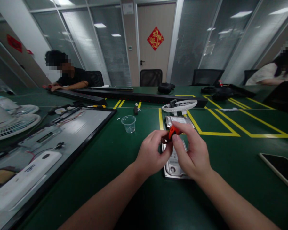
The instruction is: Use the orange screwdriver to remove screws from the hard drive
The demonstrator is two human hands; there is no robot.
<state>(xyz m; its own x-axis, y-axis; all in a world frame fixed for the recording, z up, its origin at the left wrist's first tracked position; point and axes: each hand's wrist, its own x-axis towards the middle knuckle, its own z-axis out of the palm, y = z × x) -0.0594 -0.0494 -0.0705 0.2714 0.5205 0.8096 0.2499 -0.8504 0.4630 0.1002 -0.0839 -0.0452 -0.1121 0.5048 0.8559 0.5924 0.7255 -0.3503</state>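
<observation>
My left hand (152, 153) and my right hand (193, 151) meet above the table, fingers pinched together. Between their fingertips is a small orange-and-black object (173, 131), mostly covered, so its exact kind does not show. Directly below, partly hidden by both hands, a silver hard drive (175, 171) lies on the green table. Just beyond it lies a second hard drive (179, 119), near a white round fan grille (182, 104). To the left of my hands stands a clear plastic cup (129, 123) with small bits at its bottom.
A large opened display panel (86, 123) with a white device (26, 177) fills the left side, beside white fans (16, 123). A phone (282, 169) lies at right. Long black bars (139, 97) cross the back. Two people sit at the far side.
</observation>
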